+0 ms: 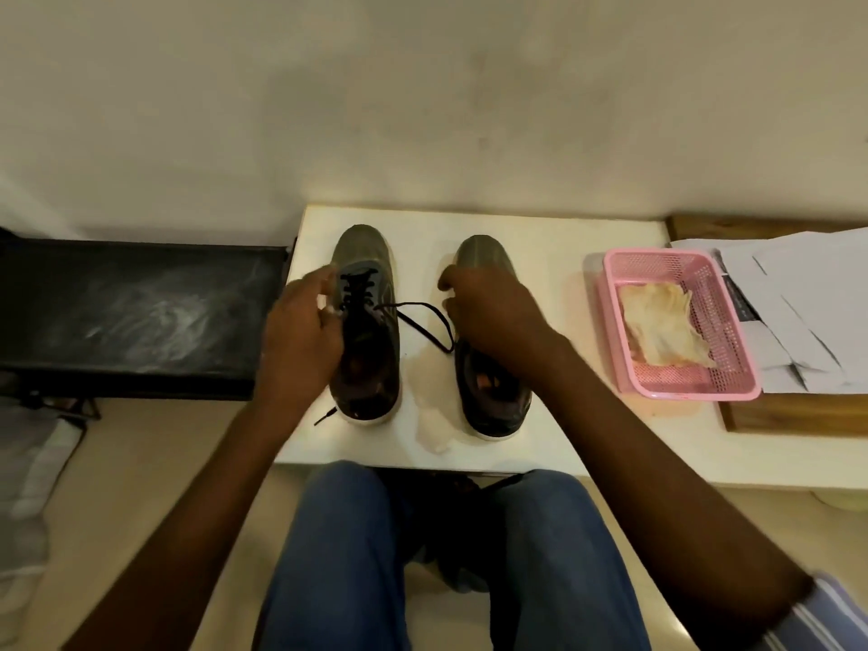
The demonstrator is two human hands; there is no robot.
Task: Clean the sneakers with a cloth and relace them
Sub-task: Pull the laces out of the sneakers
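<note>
From my feed I see the person's two bare forearms, uncovered almost to the elbow. At the right arm's lower edge a rolled sleeve (817,613) shows, light blue-grey with thin pale stripes. The left arm shows no sleeve within the picture. Both legs wear blue denim jeans (347,556), plain and slightly creased over the thighs.

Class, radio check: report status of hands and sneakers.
Left hand grips left sneaker; right hand pulls lace. Cloth in basket. Nothing obstructing.
</note>
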